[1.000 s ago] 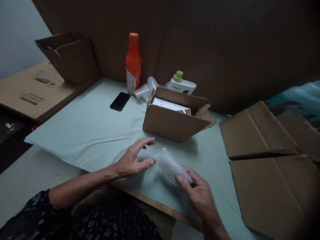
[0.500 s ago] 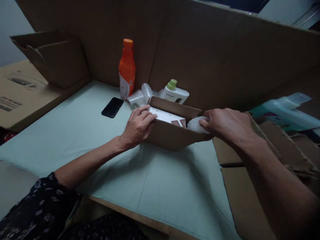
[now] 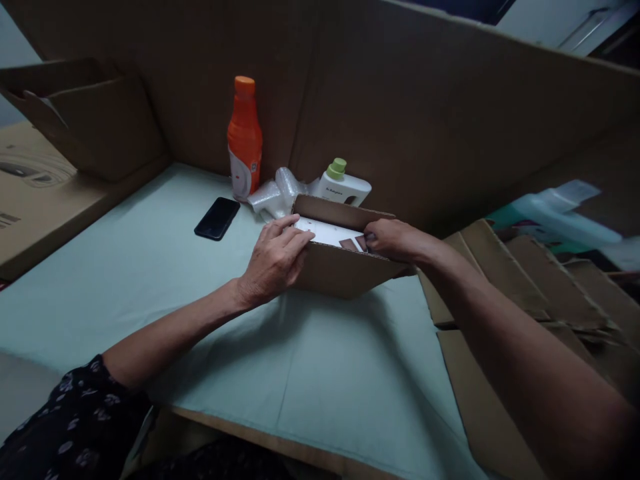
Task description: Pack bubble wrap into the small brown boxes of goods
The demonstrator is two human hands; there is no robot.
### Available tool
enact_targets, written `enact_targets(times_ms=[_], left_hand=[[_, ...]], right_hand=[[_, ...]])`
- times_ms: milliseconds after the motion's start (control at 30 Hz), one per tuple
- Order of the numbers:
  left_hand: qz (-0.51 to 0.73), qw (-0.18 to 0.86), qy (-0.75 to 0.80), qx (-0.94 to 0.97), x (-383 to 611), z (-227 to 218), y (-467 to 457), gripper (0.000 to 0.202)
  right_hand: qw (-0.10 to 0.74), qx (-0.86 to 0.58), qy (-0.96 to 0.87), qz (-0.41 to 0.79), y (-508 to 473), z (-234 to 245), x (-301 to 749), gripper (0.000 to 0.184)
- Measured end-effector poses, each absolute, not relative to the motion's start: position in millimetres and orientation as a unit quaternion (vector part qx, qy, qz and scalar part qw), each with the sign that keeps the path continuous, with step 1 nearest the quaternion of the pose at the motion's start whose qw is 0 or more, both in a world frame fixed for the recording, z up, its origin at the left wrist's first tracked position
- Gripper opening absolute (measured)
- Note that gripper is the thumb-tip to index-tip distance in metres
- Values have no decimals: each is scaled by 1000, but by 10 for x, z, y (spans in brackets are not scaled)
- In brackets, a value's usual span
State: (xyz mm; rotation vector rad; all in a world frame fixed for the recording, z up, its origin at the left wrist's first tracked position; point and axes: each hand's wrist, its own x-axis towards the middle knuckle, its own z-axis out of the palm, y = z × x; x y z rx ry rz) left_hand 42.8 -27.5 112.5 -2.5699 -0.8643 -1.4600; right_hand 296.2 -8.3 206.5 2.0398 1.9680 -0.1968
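An open cardboard box [image 3: 345,272] stands on the light green cloth, and a white carton [image 3: 327,232] with brown markings sits inside it. My left hand [image 3: 280,257] grips the box at its left end, with fingertips over the rim and touching the white carton. At the right end, my right hand [image 3: 395,239] reaches down into the box beside the carton. Its fingers are mostly hidden, and so is anything they hold. Just behind the box are bubble wrap [image 3: 273,197] and a white bottle [image 3: 345,187] with a green cap.
An orange bottle [image 3: 245,143] and a black phone [image 3: 217,219] stand and lie to the left. Flattened cardboard pieces [image 3: 505,267] and a teal bottle [image 3: 545,217] are at right. A large carton [image 3: 65,193] bears an open box [image 3: 105,127]. Tall cardboard [image 3: 425,120] walls the back.
My right hand has moved left and down into the box. The bubble wrap seen in its fingers before is now out of sight. My left hand keeps its hold; the view has shifted slightly right.
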Motion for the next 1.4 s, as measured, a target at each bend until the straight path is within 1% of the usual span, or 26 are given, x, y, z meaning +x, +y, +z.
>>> enact_targets(times_ms=[67,167,233,367,433,500,567,633,667,700,733,767,833,867,900,967,1067,1167,1267,1333,1400], left_hand=[[-471,37,-276,-837,435,1125,-287,23],[-468,36,-271,-840,432,1124,-297,24],[-466,28,-273,-841,428,1121,-295,26],[-466,13,-278,-839,427,1116,-301,31],[-480,14,-270,-835,416,1106,-319,39],[-498,9,-267,-825,380,1073,-338,54],[-513,-16,-280,-811,311,1002,-341,69],[-512,-70,-310,-798,219,884,-317,78],[-503,-107,-327,-793,173,810,-297,81],[-488,-150,-343,-788,133,731,-273,84],[-471,-196,-356,-783,102,651,-249,88],[-455,-243,-367,-774,86,576,-224,92],[-428,-333,-376,-751,102,456,-177,98],[-418,-374,-374,-739,137,416,-154,100],[-413,-410,-366,-726,187,391,-132,99],[-418,-462,-343,-703,323,378,-98,95],[-438,-481,-325,-686,567,426,-132,84],[-426,-457,-308,-717,721,511,-338,80],[-410,-431,-301,-746,586,591,-686,78],[-415,-414,-336,-737,302,616,-934,74],[-436,-391,-394,-709,-63,618,-1150,71]], right_hand=[[145,727,670,-31,-113,2098,2913,27],[114,754,645,45,-180,2116,2901,37],[100,754,648,49,-193,2091,2926,35],[69,748,660,5,-154,2061,2988,24],[27,749,662,-1,-213,2104,3023,24],[-60,737,674,5,-404,2160,3075,26],[-189,714,674,35,-722,2162,3153,26],[-328,697,633,82,-1085,2049,3254,26],[-384,698,597,95,-1244,1942,3304,26],[-422,707,561,87,-1369,1805,3348,28],[-441,719,534,59,-1447,1646,3378,32],[-448,728,518,14,-1474,1476,3391,41],[-444,725,518,-100,-1378,1148,3359,68],[-440,714,522,-153,-1276,1013,3321,78],[-442,701,525,-193,-1159,909,3277,82],[-450,684,523,-235,-961,807,3203,79],[-453,695,514,-219,-967,854,3209,69],[-460,703,510,-182,-1340,952,3315,58],[-473,710,500,-148,-1718,966,3282,56],[-463,717,496,-161,-1809,930,3083,53],[-449,700,514,-212,-1751,892,2780,49]])
